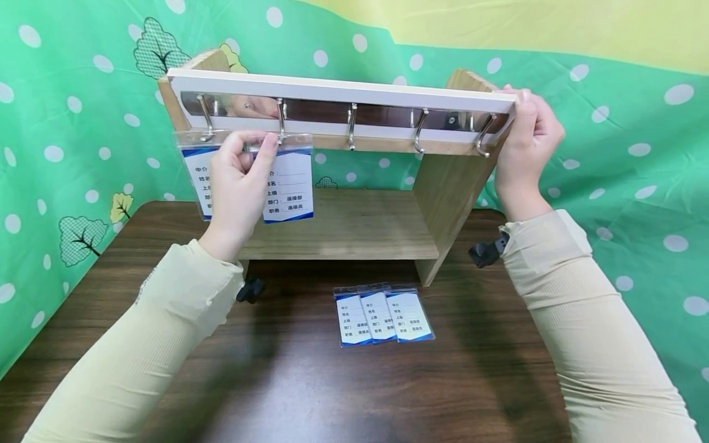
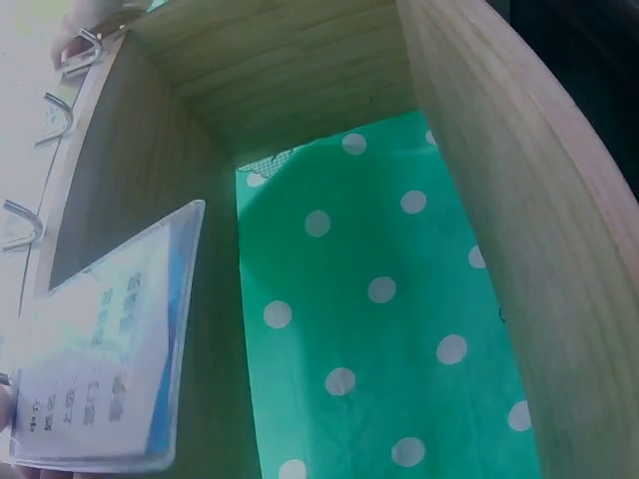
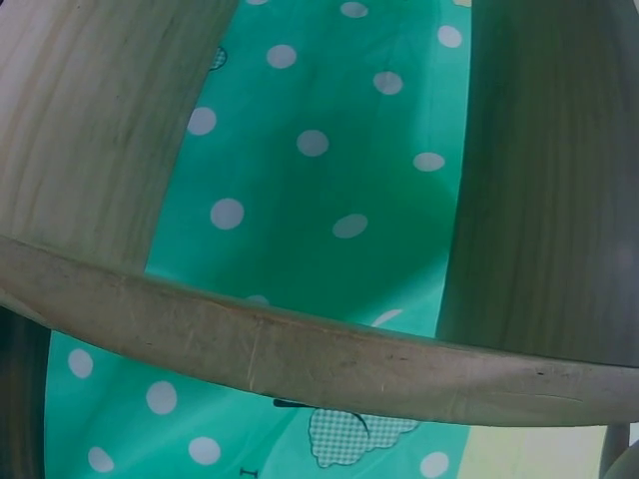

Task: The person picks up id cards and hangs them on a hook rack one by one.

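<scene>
My left hand point(image 1: 235, 184) pinches the top edge of a clear-sleeved name badge point(image 1: 292, 184) between thumb and fingers, right at the second hook point(image 1: 281, 114) from the left. Thumb and fingertips hide the hook's tip, so whether it passes through the badge's slot is unclear. In the left wrist view the badge point(image 2: 100, 359) appears at lower left. Another badge point(image 1: 194, 169) hangs at the leftmost hook point(image 1: 205, 117), partly behind my left hand. My right hand point(image 1: 526, 147) grips the right end of the white rail on the wooden hook rack point(image 1: 354, 86).
Three overlapping badges point(image 1: 412, 314) lie on the dark wooden table point(image 1: 343, 394) in front of the rack. Three further hooks point(image 1: 352, 126) to the right carry nothing. The rack has a lower shelf point(image 1: 349, 227) and side panels point(image 1: 454, 178). A green dotted cloth point(image 1: 626, 184) hangs behind.
</scene>
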The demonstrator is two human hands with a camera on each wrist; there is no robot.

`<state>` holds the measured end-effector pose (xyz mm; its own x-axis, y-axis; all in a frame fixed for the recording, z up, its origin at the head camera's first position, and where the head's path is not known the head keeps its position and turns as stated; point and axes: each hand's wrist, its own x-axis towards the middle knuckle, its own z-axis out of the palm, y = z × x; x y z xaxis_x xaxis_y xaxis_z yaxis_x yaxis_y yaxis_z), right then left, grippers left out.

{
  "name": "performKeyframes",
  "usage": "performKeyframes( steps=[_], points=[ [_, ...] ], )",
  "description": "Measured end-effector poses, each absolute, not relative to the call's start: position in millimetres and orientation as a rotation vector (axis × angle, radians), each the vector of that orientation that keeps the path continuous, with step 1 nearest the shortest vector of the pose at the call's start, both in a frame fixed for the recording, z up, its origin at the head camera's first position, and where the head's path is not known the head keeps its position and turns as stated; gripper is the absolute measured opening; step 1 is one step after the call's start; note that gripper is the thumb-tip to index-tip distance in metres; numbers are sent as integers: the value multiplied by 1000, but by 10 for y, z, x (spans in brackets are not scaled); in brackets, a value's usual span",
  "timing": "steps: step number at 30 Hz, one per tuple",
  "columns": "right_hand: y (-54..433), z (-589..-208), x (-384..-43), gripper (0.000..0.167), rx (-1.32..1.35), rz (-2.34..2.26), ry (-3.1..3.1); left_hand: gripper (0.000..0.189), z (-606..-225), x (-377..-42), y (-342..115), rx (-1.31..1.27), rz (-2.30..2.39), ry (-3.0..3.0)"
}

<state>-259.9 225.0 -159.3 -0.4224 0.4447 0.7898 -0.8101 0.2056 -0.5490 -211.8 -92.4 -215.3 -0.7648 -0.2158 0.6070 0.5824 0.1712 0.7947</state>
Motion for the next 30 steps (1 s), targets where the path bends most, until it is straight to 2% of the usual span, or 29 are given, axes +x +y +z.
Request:
performKeyframes(
  steps=[15, 23, 30],
  points=[
    [2246, -1584, -2581, 32, 371, 1496, -1390, 15, -2371, -2047, -937, -345, -1780, -1850],
    [2255, -1586, -2591, 32, 387, 1486, -1381, 27, -2545, -2028, -936, -271, -1803, -1913],
    [2246, -1580, -2573, 32, 387, 1486, -1385, 22, -2685, -1970, -919, -237, -1897, -1883]
  ],
)
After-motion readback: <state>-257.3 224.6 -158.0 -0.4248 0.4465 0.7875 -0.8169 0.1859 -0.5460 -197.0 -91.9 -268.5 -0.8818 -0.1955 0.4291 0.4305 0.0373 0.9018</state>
